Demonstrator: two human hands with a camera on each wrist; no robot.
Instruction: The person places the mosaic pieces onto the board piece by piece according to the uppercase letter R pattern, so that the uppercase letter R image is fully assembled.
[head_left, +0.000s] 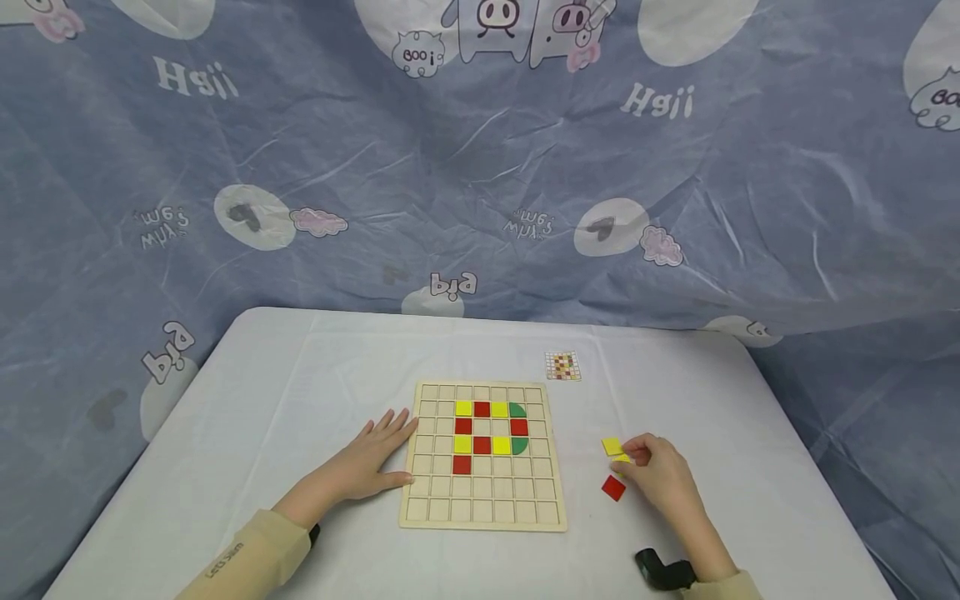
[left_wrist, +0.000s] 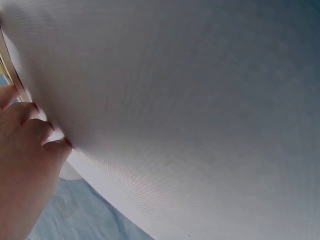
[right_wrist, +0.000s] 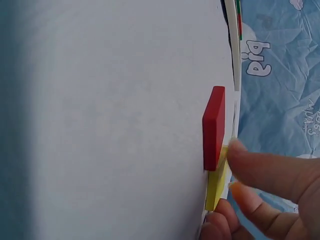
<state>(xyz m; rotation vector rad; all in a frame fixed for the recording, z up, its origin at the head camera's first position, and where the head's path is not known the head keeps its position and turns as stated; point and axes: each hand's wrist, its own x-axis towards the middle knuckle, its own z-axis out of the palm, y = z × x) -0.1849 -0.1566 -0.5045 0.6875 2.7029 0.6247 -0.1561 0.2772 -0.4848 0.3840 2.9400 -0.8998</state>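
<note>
A wooden grid board [head_left: 483,527] lies on the table with red, yellow and green pieces in its upper cells. My left hand [head_left: 367,462] rests with spread fingers against its left edge; the left wrist view shows those fingers [left_wrist: 37,131] at the board's side. Right of the board, my right hand [head_left: 666,477] has thumb and index finger around a yellow tile [head_left: 621,459], partly covered. Another yellow tile [head_left: 612,447] lies just beside it, and a red tile [head_left: 613,488] nearer the table's front. In the right wrist view the red tile [right_wrist: 214,130] stands before a yellow one [right_wrist: 216,185].
A small patterned card [head_left: 562,366] lies beyond the board's upper right corner. The white table [head_left: 330,367] has a patterned blue cloth [head_left: 450,167] hanging behind it. A black object [head_left: 664,572] is beside my right wrist.
</note>
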